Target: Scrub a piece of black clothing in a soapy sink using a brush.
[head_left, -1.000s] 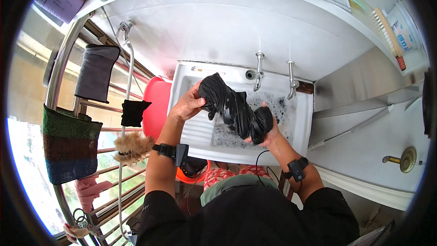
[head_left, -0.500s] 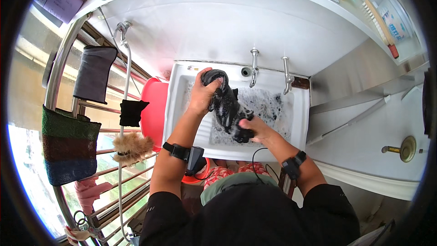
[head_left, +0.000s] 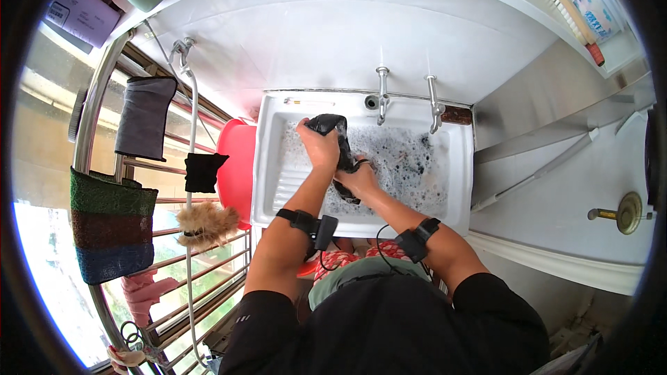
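Observation:
A wet black cloth garment (head_left: pixel 326 123) is bunched between my hands over the left half of a white sink (head_left: pixel 458 180). My left hand (head_left: pixel 321 147) grips its upper part, with the fingers wrapped round it. Close by, lower and to the right, my right hand (head_left: pixel 358 178) is closed on its lower part. A dark end hangs below the right hand toward the water. Foamy soapy water (head_left: pixel 399 167) with dark patches lies under the cloth. What kind of garment it is cannot be made out.
Two metal taps (head_left: pixel 383 97) stand at the sink's back edge. A ribbed washboard slope (head_left: pixel 290 194) is at the sink's left. Beside it is a red basin (head_left: pixel 235 167). Cloths hang on the left rail (head_left: pixel 90 118). A brush (head_left: pixel 566 14) lies on the shelf above.
My hands have come closer together. The right hand moved left and up along the garment; the left moved slightly down. The stretched cloth is now bunched, and my view shifted a little.

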A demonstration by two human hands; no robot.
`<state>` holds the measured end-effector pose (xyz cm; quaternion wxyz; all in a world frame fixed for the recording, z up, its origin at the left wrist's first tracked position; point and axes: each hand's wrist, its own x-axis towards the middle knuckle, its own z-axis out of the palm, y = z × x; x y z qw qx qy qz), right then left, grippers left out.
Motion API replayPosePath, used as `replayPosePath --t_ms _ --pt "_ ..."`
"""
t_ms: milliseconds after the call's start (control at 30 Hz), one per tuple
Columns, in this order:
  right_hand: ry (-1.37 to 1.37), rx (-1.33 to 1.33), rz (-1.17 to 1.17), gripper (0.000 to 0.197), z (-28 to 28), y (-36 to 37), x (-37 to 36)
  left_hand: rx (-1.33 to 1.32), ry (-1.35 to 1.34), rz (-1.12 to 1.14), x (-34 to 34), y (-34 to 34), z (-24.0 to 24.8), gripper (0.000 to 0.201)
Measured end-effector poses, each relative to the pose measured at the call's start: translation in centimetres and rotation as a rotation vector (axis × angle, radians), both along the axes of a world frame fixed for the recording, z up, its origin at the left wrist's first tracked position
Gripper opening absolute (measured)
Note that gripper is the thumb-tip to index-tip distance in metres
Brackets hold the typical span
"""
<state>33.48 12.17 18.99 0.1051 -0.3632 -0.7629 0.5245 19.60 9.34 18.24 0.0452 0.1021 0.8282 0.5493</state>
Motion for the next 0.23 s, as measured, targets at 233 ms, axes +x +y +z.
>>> replayPosePath --t_ms 233 --pt "0.229 -1.525 0.114 0.042 2.6 4.2 2.4 0.402 -1.005 -0.580 -6.0 -5.3 6.0 0.104"
